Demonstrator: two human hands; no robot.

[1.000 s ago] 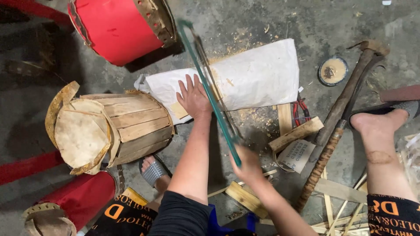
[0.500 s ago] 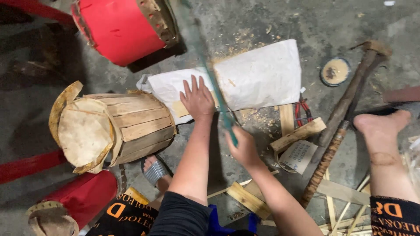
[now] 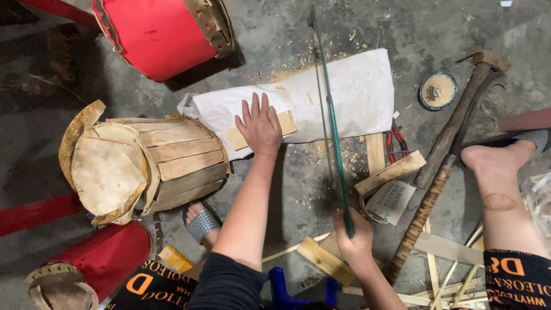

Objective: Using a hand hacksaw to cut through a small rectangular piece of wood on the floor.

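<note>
Seated on the workshop floor, I am mid-cut: my left hand [image 3: 261, 125] lies spread and flat, fingers released, pressing a thin wooden slat [image 3: 259, 131] down onto a stuffed white sack [image 3: 356, 92] that lies across the middle of the concrete floor [image 3: 275, 34]. My right hand [image 3: 356, 238] is clenched around the near end of a green-framed bow saw [image 3: 332, 123], whose long frame runs away from me across the sack, just beside the slat's right end; I cannot tell whether the blade is touching wood. Sawdust dusts the sack and the floor below it. An unfinished wooden drum shell [image 3: 140, 166] with a hide head lies on its side at my left, a red drum [image 3: 163, 31] stands toward the far left corner, and an adze-like tool [image 3: 447, 155] rests among offcuts near my bare right foot [image 3: 493, 158]. By my judgement, the next stroke calls for steady pressure on the slat and a straight pull of the saw, clear of my fingers.
</note>
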